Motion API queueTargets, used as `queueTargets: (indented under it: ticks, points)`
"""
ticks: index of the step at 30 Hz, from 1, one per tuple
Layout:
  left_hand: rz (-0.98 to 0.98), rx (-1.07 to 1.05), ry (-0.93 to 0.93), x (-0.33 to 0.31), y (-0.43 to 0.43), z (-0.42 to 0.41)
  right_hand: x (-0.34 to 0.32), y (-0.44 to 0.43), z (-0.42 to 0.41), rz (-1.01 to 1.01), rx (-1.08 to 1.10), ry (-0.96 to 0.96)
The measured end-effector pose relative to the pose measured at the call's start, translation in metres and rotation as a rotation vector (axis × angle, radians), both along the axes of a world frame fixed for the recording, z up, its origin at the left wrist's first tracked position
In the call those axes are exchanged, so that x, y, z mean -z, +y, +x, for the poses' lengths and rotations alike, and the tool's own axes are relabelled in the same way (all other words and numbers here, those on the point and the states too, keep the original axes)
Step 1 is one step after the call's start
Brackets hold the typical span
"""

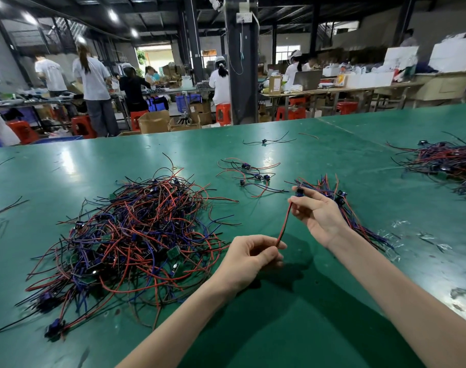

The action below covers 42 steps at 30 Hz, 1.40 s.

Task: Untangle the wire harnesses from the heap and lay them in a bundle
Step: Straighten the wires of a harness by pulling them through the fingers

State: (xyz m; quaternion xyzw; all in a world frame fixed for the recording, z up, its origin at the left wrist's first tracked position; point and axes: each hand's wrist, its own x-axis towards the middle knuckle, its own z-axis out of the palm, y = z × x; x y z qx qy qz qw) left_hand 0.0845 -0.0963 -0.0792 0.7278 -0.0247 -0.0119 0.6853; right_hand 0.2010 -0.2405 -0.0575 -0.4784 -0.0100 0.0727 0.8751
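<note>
1. Harness (284, 221) stretched between hands: left hand (249, 257) pinches its wire tail, right hand (317, 212) pinches the plug end.
2. Heap (136, 235) lies left of the left fingers (266, 254); bundle (330, 185) just behind the right.
3. Risk: laid askew, its tail could re-tangle the bundle.

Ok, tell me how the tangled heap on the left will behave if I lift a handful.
The heap would probably come up as a floppy clump, since its thin red, blue and black wires loop through one another. Likely light for its bulk. The small green boards may snag.
</note>
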Motion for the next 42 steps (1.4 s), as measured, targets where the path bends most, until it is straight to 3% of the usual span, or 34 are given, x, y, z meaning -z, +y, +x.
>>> queueTargets:
  ticks: [13, 20, 36, 42]
  points:
    - [0.038, 0.257, 0.096, -0.0069, -0.0002, -0.0064, 0.0028, 0.0048, -0.0028, -0.074, -0.036, -0.03]
    - [0.053, 0.221, 0.018, -0.0075, 0.0005, -0.0058, 0.0042, 0.0058, -0.003, -0.086, -0.055, -0.009]
    - [-0.185, 0.156, 0.109, -0.0046, 0.0003, -0.0045, 0.0062, 0.0033, 0.001, -0.091, -0.101, 0.013]
    - [-0.106, 0.155, 0.101, -0.0009, 0.0037, -0.0037, 0.005, 0.0005, 0.0024, -0.083, -0.083, 0.021]
